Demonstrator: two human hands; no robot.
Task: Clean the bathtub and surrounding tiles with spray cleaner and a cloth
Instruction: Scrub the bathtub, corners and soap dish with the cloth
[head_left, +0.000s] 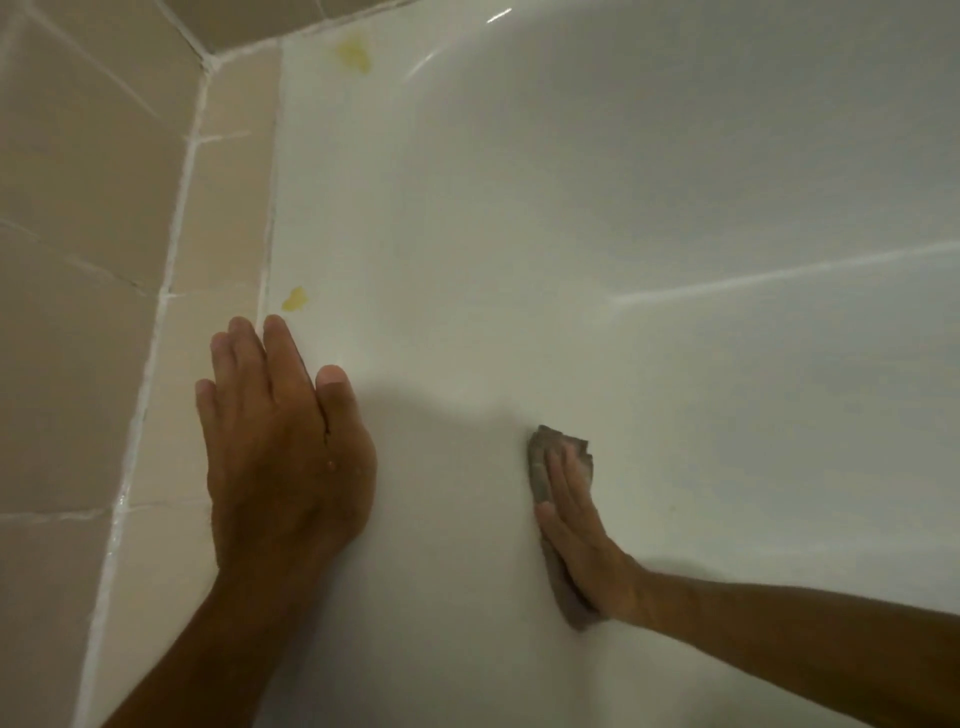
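**Q:** What lies nearest the viewer?

**A:** The left hand (283, 452) — laid flat, palm down, on the white bathtub (597, 260) rim, fingers straight and close together, holding nothing. Its fingertips reach the seam where the rim meets the beige tiles (93, 182); the bare forearm enters from the lower left.

**Q:** And the other grip?

**A:** The right hand (582, 525) presses a grey cloth (545, 457) flat against the tub's inner wall. The fingers lie straight over the cloth rather than curled round it. Cloth shows beyond the fingertips and again beneath the heel of the palm. The forearm enters from the lower right.

**Q:** Where do the two hands stand relative to each other?

**A:** Apart, with bare white enamel between them — the left on the rim by the tiled wall, the right lower on the curved inside surface.

**Q:** Any marks on the surfaces?

**A:** Two yellow stains: a small one (295, 299) just beyond the left fingertips, beside the seam, and a larger one (354, 52) near the tiled corner at the top. White grout lines (171, 249) run between the tiles
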